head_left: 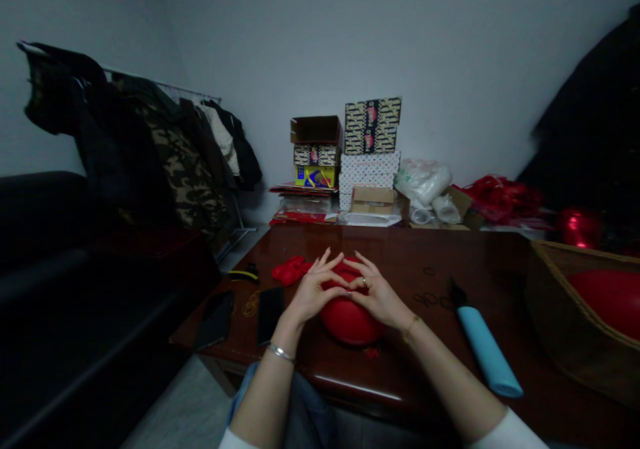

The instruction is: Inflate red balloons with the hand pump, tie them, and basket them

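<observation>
A round, inflated red balloon sits on the dark wooden table in front of me. My left hand and my right hand meet over its upper side. Thumbs and index fingertips are pinched together at what looks like the balloon's neck, which the fingers mostly hide. The other fingers stretch up and away. Left of my left hand lies a bunch of limp red balloons. Small red scraps lie by the balloon's near side.
Right of my arm lies a light blue balloon pump with a black nozzle, near thin dark rings. A wicker basket holds a red balloon. Two phones and yellow bands lie left. Stacked boxes stand behind.
</observation>
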The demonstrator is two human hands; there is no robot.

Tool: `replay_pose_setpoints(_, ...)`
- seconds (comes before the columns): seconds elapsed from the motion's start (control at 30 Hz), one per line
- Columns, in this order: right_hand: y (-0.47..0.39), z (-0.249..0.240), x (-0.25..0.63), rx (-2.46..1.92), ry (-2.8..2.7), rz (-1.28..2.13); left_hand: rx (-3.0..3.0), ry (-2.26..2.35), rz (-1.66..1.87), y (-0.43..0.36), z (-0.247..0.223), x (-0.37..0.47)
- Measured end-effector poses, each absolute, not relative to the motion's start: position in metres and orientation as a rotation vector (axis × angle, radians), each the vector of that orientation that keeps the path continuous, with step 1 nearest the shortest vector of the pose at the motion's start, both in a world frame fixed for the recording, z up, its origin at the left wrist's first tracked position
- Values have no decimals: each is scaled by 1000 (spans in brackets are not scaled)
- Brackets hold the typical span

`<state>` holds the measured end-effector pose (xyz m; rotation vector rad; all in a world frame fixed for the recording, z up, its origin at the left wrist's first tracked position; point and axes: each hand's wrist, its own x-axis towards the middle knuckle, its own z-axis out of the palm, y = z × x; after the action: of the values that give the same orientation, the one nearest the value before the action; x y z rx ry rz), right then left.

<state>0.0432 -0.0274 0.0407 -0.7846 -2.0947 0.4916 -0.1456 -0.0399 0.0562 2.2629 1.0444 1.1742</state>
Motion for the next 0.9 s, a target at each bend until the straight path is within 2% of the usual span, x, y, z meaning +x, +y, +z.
replay_pose_setpoints(0.23,-30,46,47,-756,-2131,578,2279,1093,1187,-40,54,-143)
replay_pose_setpoints(0.57,-28,41,52,-766,-2187,638,2489,1066,977,-47,61,-140)
replay_pose_setpoints(0.9,-27,37,55,-751,-2060,730,2223,1044,1276,-49,48,-128)
